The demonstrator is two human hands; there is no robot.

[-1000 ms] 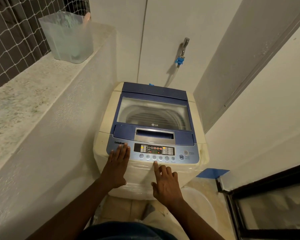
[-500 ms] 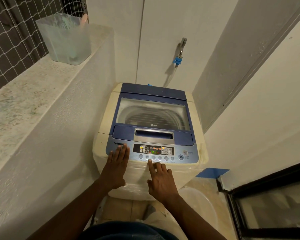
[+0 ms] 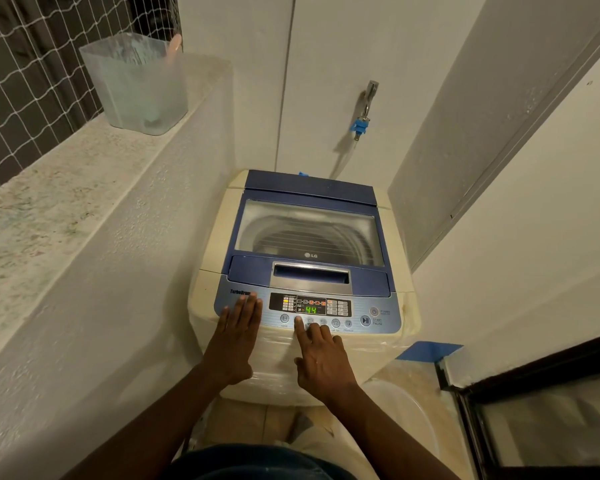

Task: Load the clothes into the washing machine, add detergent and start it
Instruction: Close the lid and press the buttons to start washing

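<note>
A cream and blue top-loading washing machine (image 3: 215,237) stands in a narrow corner, its glass lid (image 3: 309,233) closed. The drum shows through the glass; I cannot tell what is inside. The control panel (image 3: 310,308) is lit and its green display reads 44. My left hand (image 3: 238,336) lies flat, fingers together, on the panel's left end. My right hand (image 3: 321,355) holds nothing; its index finger is stretched onto a round button under the display and the other fingers are curled.
A frosted plastic container (image 3: 139,84) stands on the stone ledge (image 3: 49,209) at left, before a netted grille. A tap with a blue fitting (image 3: 362,112) is on the back wall. A pale basin (image 3: 402,414) sits on the floor at right, beside a dark window frame (image 3: 534,410).
My right hand has slid left along the button row, from a middle button to one further left. The display now shows a green 44. My left hand has stayed in place.
</note>
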